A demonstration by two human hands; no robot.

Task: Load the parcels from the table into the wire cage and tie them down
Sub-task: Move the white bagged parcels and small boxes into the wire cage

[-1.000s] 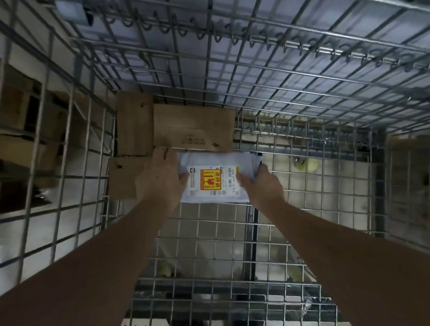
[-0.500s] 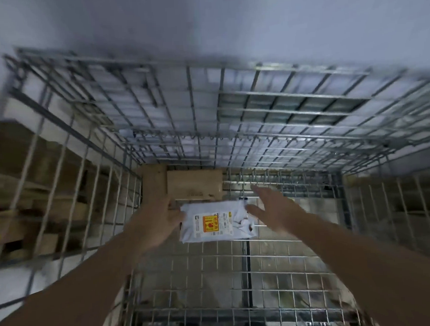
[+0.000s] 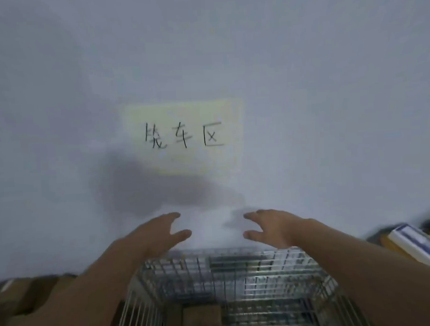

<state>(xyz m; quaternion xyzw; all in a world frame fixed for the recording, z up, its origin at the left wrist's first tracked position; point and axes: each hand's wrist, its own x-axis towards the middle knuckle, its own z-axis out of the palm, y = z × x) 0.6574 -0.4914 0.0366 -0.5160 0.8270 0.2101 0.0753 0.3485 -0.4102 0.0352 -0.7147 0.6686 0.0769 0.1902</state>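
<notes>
- Wall: a pale, plain surface behind the wire cage; it fills most of the view.
- Wire cage: only its top rim and part of its interior are visible, at the bottom of the view. The mesh is blurred.
- Paper sign: yellowish sheet with handwritten characters, fixed to the wall above the wire cage.
- Stacked cartons: brown, left of the wire cage, outside it.
- White box: blue-marked, right of the wire cage, outside it.
- Brown parcel: lies low inside the wire cage. No other parcel can be made out in the interior.
- Left hand: raised above the rim of the wire cage, fingers spread apart and relaxed, holding nothing.
- Right hand: level with the left hand above the same rim, fingers spread apart, holding nothing.
- Judgement: the hands are free for the next parcel. The table is not in view.
- Hazard: parcels are not yet tied down, so loosely placed items may shift or slide when more are added.
- Hazard: with the gaze off the cage interior, a hand may catch the mesh rim.
</notes>
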